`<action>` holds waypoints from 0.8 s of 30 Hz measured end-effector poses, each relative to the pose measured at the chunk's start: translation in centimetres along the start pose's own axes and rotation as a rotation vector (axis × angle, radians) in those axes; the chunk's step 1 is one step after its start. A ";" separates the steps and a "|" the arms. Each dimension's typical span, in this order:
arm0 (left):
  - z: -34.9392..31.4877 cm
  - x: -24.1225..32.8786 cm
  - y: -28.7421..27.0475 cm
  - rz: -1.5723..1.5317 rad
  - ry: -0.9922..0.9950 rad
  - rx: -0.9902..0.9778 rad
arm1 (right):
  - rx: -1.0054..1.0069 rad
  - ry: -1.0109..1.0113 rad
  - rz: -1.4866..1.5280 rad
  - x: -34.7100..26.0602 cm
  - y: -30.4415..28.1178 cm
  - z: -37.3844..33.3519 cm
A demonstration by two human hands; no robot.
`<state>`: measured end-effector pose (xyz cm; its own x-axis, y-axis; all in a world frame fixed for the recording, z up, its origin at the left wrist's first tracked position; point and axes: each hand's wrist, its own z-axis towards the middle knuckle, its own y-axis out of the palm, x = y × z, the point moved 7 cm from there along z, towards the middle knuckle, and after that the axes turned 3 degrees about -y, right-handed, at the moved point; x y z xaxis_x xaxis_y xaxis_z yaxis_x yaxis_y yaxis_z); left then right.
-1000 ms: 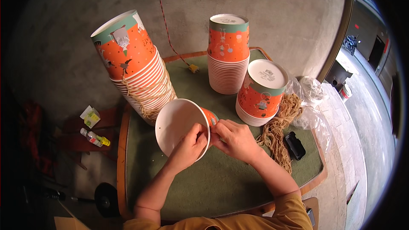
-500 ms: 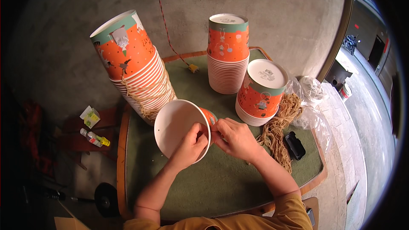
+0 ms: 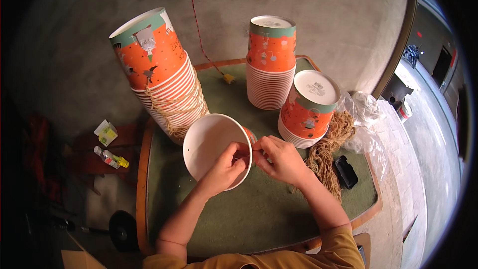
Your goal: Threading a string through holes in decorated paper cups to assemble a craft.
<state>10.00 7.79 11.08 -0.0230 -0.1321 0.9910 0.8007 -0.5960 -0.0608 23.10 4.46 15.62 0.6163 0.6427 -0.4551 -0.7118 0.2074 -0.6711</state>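
A large white-lined paper bucket (image 3: 209, 142) is tilted with its mouth toward me, and a small dark hole shows in its left wall. My left hand (image 3: 230, 167) reaches inside, fingers curled closed by the right wall. Outside that same wall, my right hand (image 3: 279, 157) pinches with thumb and fingertips close to the rim. Whatever lies between the fingertips of either hand is too small or hidden to tell. Just right of my right hand lies a hank of tan twine (image 3: 326, 157). Behind the bucket, a leaning stack of orange paper buckets (image 3: 149, 52) is wrapped with twine.
Two more upside-down bucket stacks, a tall one (image 3: 271, 50) and a shorter one (image 3: 308, 109), stand on the green-topped table (image 3: 209, 224). A black plastic tray (image 3: 345, 172) and clear plastic bags (image 3: 366, 119) are at the right. Bottles (image 3: 107, 157) lie at the left. A yellow plug (image 3: 228, 78) rests behind.
My right hand's fingers have shifted slightly at the bucket's rim, and its grip looks looser and more spread. The whole view has moved a little; the left hand stays inside the bucket.
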 end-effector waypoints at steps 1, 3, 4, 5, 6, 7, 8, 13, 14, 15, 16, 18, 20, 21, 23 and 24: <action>-0.1 0.1 0.1 -0.019 0.010 -0.016 | -0.003 -0.003 0.002 0.0 0.1 0.1; -0.2 0.1 -0.1 0.029 0.025 0.000 | 0.017 0.000 0.010 0.0 0.1 0.2; -0.2 0.2 -0.1 0.079 0.039 0.012 | 0.013 -0.001 0.011 -0.1 0.1 0.2; -0.3 -0.1 -0.1 0.077 0.039 0.015 | 0.010 -0.002 0.010 -0.1 0.2 0.2; -0.2 -0.5 -0.3 0.080 0.035 0.041 | 0.006 -0.004 0.011 -0.1 0.3 0.3; -0.3 -0.7 -0.4 0.084 0.031 0.068 | 0.002 -0.008 0.015 -0.2 0.4 0.3; -0.4 -0.7 -0.5 0.085 0.031 0.074 | -0.003 -0.020 0.009 -0.3 0.5 0.4; -0.4 0.2 -0.1 0.190 0.074 0.120 | -0.004 -0.038 0.001 -0.6 0.3 0.3; -0.4 0.3 -0.1 0.190 0.075 0.122 | -0.003 -0.038 0.003 -0.6 0.3 0.4; -0.4 0.6 -0.2 0.222 0.089 0.126 | -0.001 -0.036 0.005 -0.7 0.3 0.3; -0.5 0.8 -0.2 0.253 0.104 0.130 | -0.002 -0.036 0.005 -0.7 0.3 0.3; -0.5 0.9 -0.1 0.250 0.112 0.124 | -0.006 -0.037 0.001 -0.7 0.3 0.3; -0.4 0.9 -0.1 0.245 0.121 0.118 | -0.007 -0.036 0.005 -0.7 0.2 0.3; -0.4 0.8 -0.1 0.243 0.113 0.112 | -0.007 -0.035 0.010 -0.7 0.2 0.3; -0.3 0.4 -0.1 0.240 0.104 0.106 | -0.007 -0.032 0.014 -0.6 0.2 0.3; -0.3 0.1 -0.1 0.173 0.096 0.110 | -0.007 -0.030 0.018 -0.5 0.2 0.3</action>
<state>9.79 7.62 11.13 0.0678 -0.3023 0.9508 0.8580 -0.4687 -0.2102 22.56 4.39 15.91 0.5928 0.6683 -0.4493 -0.7202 0.1903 -0.6672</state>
